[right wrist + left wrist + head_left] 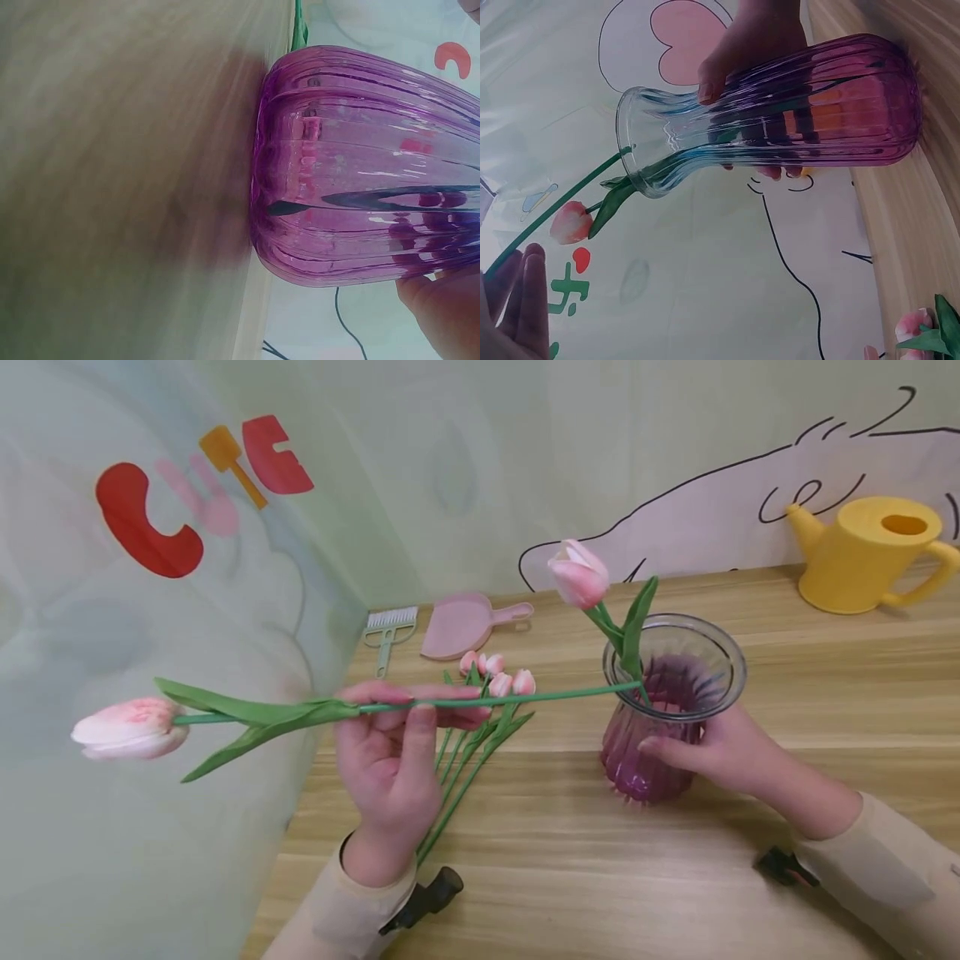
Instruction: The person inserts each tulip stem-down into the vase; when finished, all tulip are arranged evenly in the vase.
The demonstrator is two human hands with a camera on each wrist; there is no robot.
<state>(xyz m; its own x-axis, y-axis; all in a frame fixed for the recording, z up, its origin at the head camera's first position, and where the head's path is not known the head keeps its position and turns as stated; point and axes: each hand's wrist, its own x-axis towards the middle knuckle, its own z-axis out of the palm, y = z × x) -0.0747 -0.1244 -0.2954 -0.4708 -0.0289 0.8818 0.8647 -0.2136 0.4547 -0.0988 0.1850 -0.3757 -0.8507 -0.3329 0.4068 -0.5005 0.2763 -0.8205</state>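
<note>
My left hand [390,768] pinches the green stem of an artificial pink-and-white tulip [129,728] between thumb and fingers. That tulip lies nearly level, its bloom to the left and its stem end at the rim of a ribbed glass vase [637,764]. The vase, clear at the mouth and purple lower down, has its base right at the wooden table. Around its side my right hand [731,747] grips it, with some fingers hidden behind the glass. Another pink tulip [579,575] stands in the vase, leaning left over the rim.
Several more tulips [501,683] lie on the table [555,893] behind my left hand. Farther back are a pink dustpan [456,627] and a small green brush [387,635]. A yellow watering can [862,560] stands at the back right. Printed walls border the left and back.
</note>
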